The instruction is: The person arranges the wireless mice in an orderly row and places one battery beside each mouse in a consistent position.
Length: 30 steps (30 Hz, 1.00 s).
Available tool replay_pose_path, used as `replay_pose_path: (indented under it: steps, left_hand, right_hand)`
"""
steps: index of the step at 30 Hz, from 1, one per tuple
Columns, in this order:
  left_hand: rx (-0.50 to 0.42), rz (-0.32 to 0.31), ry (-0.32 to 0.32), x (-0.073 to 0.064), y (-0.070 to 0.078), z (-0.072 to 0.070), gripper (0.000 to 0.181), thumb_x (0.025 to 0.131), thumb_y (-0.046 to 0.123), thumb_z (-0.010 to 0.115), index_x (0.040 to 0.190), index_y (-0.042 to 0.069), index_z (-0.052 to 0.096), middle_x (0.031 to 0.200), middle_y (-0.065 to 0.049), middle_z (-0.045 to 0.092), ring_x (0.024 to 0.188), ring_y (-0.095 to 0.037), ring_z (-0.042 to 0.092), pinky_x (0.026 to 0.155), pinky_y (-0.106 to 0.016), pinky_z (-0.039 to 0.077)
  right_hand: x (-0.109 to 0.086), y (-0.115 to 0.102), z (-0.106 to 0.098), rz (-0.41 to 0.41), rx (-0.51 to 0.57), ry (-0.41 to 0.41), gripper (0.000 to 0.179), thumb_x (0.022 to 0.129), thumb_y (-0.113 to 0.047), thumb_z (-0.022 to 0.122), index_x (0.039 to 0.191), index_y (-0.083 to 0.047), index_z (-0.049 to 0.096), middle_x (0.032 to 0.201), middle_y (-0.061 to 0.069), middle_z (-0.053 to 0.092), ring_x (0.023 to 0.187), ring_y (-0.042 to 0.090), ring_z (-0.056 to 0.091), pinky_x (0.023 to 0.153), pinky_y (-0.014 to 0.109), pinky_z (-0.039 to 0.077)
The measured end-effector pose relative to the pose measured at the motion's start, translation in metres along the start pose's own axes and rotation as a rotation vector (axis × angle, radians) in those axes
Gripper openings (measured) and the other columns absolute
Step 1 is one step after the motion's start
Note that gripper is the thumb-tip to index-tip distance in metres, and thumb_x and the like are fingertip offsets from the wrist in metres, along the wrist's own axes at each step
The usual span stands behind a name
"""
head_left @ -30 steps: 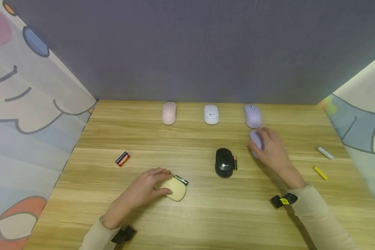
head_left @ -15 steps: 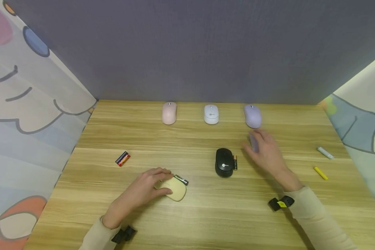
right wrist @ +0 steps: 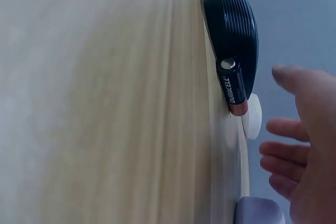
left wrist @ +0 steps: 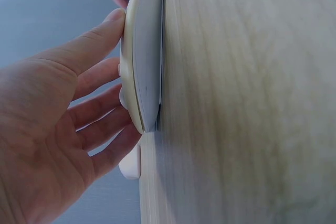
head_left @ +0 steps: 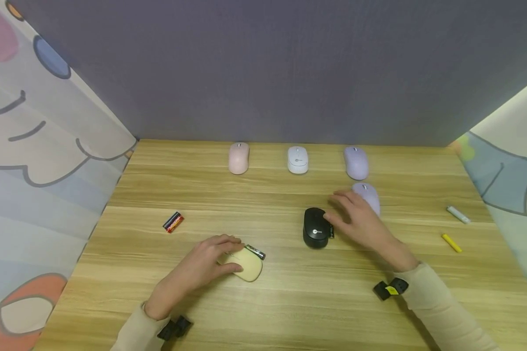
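My left hand (head_left: 206,261) holds a pale yellow computer mouse (head_left: 248,265) on the table, thumb on one side and fingers across its front end. In the left wrist view the mouse (left wrist: 144,51) is seen edge-on between thumb and fingertips. A dark battery (head_left: 255,252) lies along its far side. With fingers spread, my right hand (head_left: 362,219) hovers between a black mouse (head_left: 315,229) and a purple mouse (head_left: 366,195), which it partly hides. The right wrist view has a Duracell battery (right wrist: 233,87) beside the black mouse (right wrist: 233,24), apart from the fingers.
Along the back stand a pink mouse (head_left: 238,158), a white mouse (head_left: 297,160) and another purple mouse (head_left: 356,163), before a grey panel (head_left: 290,73). Two batteries (head_left: 173,222) lie at left. A white battery (head_left: 458,214) and a yellow battery (head_left: 451,243) lie at right.
My right hand has let go of the nearer purple mouse and moved left toward the black mouse, its fingers spread. The left hand and the yellow mouse have stayed in place.
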<state>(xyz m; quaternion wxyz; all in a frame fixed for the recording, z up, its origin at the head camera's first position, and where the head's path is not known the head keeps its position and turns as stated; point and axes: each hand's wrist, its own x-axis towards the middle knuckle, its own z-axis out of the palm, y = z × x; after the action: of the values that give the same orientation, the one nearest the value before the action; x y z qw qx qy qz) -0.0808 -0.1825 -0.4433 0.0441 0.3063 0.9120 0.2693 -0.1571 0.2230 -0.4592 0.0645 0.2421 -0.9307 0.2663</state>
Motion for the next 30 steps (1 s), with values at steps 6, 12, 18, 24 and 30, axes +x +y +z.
replay_pose_path:
  steps: [6, 12, 18, 24, 30]
  left_hand:
    - [0.001, 0.006, 0.002, 0.0, 0.0, 0.0, 0.05, 0.084, 0.033, 0.085, 0.125, 0.007, 0.074, 0.126, -0.01, 0.072, 0.119, -0.031, 0.068, 0.102, -0.047, 0.056]
    - [0.014, 0.021, 0.011, -0.001, 0.0, -0.001, 0.05, 0.083, 0.033, 0.085, 0.124, 0.007, 0.074, 0.124, -0.01, 0.073, 0.117, -0.029, 0.069, 0.1, -0.046, 0.057]
    - [0.013, 0.023, 0.009, -0.001, -0.001, -0.001, 0.05, 0.083, 0.034, 0.085, 0.124, 0.007, 0.074, 0.125, -0.009, 0.073, 0.117, -0.029, 0.069, 0.1, -0.046, 0.057]
    - [0.022, 0.036, 0.018, -0.001, -0.001, 0.0, 0.05, 0.083, 0.034, 0.085, 0.124, 0.007, 0.074, 0.124, -0.01, 0.073, 0.116, -0.029, 0.069, 0.099, -0.046, 0.058]
    - [0.013, 0.025, 0.008, -0.001, 0.0, 0.0, 0.051, 0.083, 0.033, 0.085, 0.125, 0.007, 0.074, 0.126, -0.01, 0.072, 0.117, -0.029, 0.069, 0.1, -0.046, 0.057]
  right_hand:
    - [-0.001, -0.004, 0.005, -0.098, 0.023, -0.062, 0.051, 0.093, -0.033, 0.077, 0.131, -0.002, 0.065, 0.137, 0.019, 0.062, 0.129, 0.04, 0.056, 0.111, 0.059, 0.043]
    - [-0.001, -0.008, 0.009, -0.16, -0.001, -0.112, 0.059, 0.089, -0.043, 0.08, 0.132, -0.004, 0.066, 0.139, 0.019, 0.062, 0.127, 0.04, 0.059, 0.108, 0.059, 0.047]
    - [0.001, -0.015, 0.011, -0.15, -0.021, -0.165, 0.064, 0.089, -0.048, 0.078, 0.138, -0.008, 0.064, 0.142, 0.017, 0.06, 0.13, 0.039, 0.057, 0.107, 0.058, 0.048]
    - [0.004, -0.021, 0.013, -0.152, -0.012, -0.195, 0.062, 0.092, -0.047, 0.076, 0.141, -0.013, 0.063, 0.141, 0.014, 0.06, 0.13, 0.038, 0.057, 0.107, 0.059, 0.048]
    - [0.006, -0.027, 0.014, -0.17, 0.036, -0.252, 0.062, 0.094, -0.044, 0.074, 0.146, -0.013, 0.059, 0.149, 0.015, 0.055, 0.137, 0.039, 0.052, 0.113, 0.061, 0.042]
